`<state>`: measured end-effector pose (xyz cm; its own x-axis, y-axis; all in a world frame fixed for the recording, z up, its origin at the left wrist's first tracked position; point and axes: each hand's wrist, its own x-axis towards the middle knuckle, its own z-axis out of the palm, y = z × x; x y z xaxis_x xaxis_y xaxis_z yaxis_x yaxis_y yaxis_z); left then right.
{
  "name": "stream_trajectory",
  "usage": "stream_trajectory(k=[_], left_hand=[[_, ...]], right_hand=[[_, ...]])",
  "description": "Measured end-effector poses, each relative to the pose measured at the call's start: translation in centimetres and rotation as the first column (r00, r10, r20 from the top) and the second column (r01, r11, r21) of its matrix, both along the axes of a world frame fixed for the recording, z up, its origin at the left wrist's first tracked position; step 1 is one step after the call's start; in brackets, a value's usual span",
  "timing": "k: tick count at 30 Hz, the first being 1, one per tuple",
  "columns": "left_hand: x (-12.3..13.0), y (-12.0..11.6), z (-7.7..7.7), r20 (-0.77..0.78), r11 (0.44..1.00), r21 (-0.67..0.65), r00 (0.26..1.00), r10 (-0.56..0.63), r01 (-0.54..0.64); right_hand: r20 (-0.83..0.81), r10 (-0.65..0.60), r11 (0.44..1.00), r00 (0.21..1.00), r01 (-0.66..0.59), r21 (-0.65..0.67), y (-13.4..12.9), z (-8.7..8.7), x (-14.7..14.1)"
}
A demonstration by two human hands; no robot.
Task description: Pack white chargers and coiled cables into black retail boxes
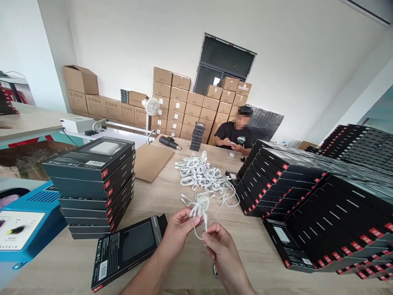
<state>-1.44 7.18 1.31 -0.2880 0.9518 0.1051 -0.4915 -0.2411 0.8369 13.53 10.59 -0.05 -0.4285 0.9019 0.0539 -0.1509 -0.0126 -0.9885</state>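
Observation:
A coiled white cable [200, 208] is held up over the table between both hands. My left hand [181, 225] is closed around the coil, thumb on top. With its fingers pinched, my right hand [217, 241] grips the lower end of the same cable. Just beyond lies a heap of white cables [199, 172], loosely bundled. To the left of my left hand rests a flat black box [130, 248] with its far end flap open; what is inside cannot be seen. A small round dark item [215, 269] is partly hidden by my right hand.
Black boxes are stacked at left [92, 180] and in large rows at right [276, 180]. A blue machine [33, 221] stands far left. Farther back are a cardboard sheet [152, 159], a heat gun [170, 142], a small box stack [197, 136] and a seated person [236, 133].

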Motion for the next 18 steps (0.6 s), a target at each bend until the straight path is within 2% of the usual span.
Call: stream_trajectory(k=[2, 4, 9, 12, 14, 16, 18], left_hand=[[-0.2, -0.2, 0.2, 0.121, 0.997, -0.051, 0.991, -0.054, 0.061], [-0.3, -0.3, 0.5, 0.157, 0.992, -0.065, 0.983, -0.096, 0.108], [-0.3, -0.3, 0.7, 0.091, 0.994, -0.084, 0.994, -0.056, 0.064], [-0.3, 0.1, 0.1, 0.043, 0.995, -0.092, 0.998, -0.044, 0.048], [-0.2, 0.4, -0.4, 0.01, 0.993, -0.109, 0.999, -0.04, 0.04], [0.0, 0.7, -0.8, 0.007, 0.99, -0.141, 1.0, -0.007, 0.007], [0.2, 0.8, -0.9, 0.033, 0.987, -0.158, 0.999, 0.025, -0.02]], right_hand=[[0.02, -0.015, 0.995, 1.0, 0.013, 0.1, -0.4, 0.0, 0.0], [0.039, -0.038, 0.989, 0.999, 0.032, 0.146, -0.6, 0.4, 0.1], [0.106, -0.053, 0.988, 0.993, 0.037, 0.153, -0.5, 1.5, 0.2], [0.238, -0.014, 0.973, 0.971, -0.041, 0.226, -0.5, 1.5, -0.3], [0.374, -0.027, 0.942, 0.927, -0.102, 0.321, -0.6, 1.3, -0.7], [0.487, -0.097, 0.893, 0.868, -0.14, 0.427, -0.4, 1.1, -1.3], [0.546, -0.155, 0.862, 0.823, -0.156, 0.481, 0.0, 1.1, -1.8]])
